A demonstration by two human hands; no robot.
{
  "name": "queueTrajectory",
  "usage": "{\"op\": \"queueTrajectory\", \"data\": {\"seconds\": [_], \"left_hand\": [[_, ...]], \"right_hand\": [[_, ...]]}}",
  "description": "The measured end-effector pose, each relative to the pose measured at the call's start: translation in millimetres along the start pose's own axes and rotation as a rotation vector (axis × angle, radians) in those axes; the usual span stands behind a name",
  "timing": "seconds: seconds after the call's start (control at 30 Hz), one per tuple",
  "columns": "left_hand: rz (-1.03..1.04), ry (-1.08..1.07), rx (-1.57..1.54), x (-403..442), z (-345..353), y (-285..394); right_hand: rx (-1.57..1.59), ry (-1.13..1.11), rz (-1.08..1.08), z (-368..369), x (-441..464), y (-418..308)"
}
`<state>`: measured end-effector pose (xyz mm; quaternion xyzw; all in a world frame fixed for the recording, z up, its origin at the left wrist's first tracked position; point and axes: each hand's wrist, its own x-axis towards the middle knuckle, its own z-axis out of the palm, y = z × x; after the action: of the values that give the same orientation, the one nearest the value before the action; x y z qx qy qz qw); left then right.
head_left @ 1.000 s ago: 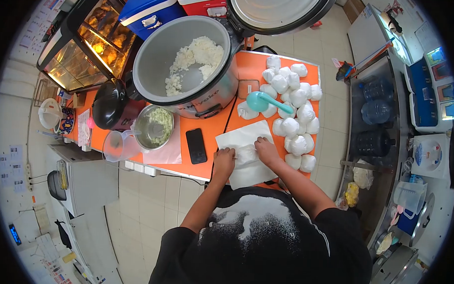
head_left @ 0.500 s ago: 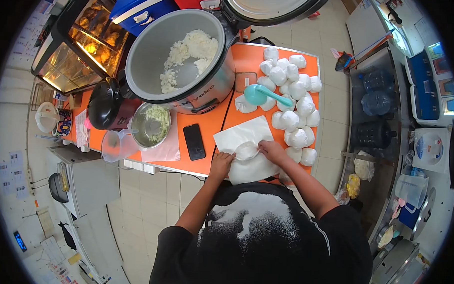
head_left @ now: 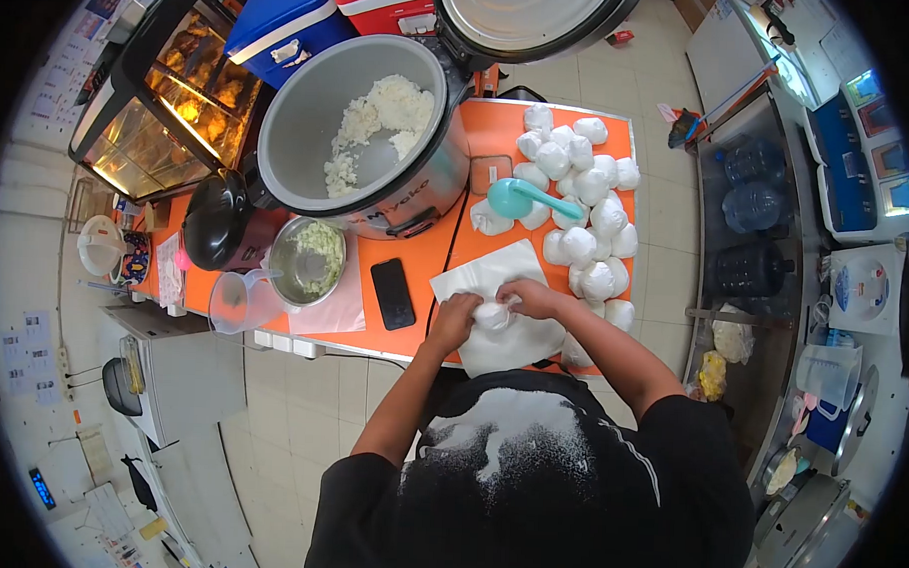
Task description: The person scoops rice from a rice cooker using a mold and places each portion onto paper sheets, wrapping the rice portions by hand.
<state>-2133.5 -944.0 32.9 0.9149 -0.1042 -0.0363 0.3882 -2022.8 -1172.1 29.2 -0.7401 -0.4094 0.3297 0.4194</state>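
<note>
A small white paper parcel (head_left: 491, 316) sits on a stack of white wrapping paper (head_left: 487, 273) at the front of the orange table. My left hand (head_left: 457, 318) is closed at its left side, its fingertips on the paper. On the other side, my right hand (head_left: 527, 299) pinches the gathered paper edge. What lies inside the wrap is hidden. Beyond my right hand are many finished-looking white parcels (head_left: 579, 246) in a heap, with a turquoise scoop (head_left: 513, 199) lying across them.
A large open rice cooker (head_left: 352, 202) holds white rice (head_left: 395, 110). Left of the paper are a black phone (head_left: 392, 294), a steel bowl (head_left: 287, 270) of pale green shreds and a clear plastic jug (head_left: 236, 304). A lit food display case (head_left: 171, 94) stands at the back left.
Both hands have lifted and drawn inward around the parcel. The paper that lay flatter around it is now gathered up into a smaller bundle.
</note>
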Motion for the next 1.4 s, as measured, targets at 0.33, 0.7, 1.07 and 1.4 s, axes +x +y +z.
{"op": "queueTrajectory", "data": {"seconds": [0.33, 0.7, 1.07, 1.4], "left_hand": [[-0.354, 0.029, -0.696, -5, 4, 36], [-0.213, -0.125, -0.941, 13, -68, 128], [0.038, 0.283, -0.394, 32, -73, 152], [-0.098, 0.501, -0.287, 4, -88, 115]], "right_hand": [[1.336, 0.347, 0.624, 29, -16, -41], [0.401, 0.359, 0.412, -42, -29, -150], [1.236, 0.112, 0.218, -49, -60, -148], [0.917, 1.464, 0.727, -203, -106, 55]]}}
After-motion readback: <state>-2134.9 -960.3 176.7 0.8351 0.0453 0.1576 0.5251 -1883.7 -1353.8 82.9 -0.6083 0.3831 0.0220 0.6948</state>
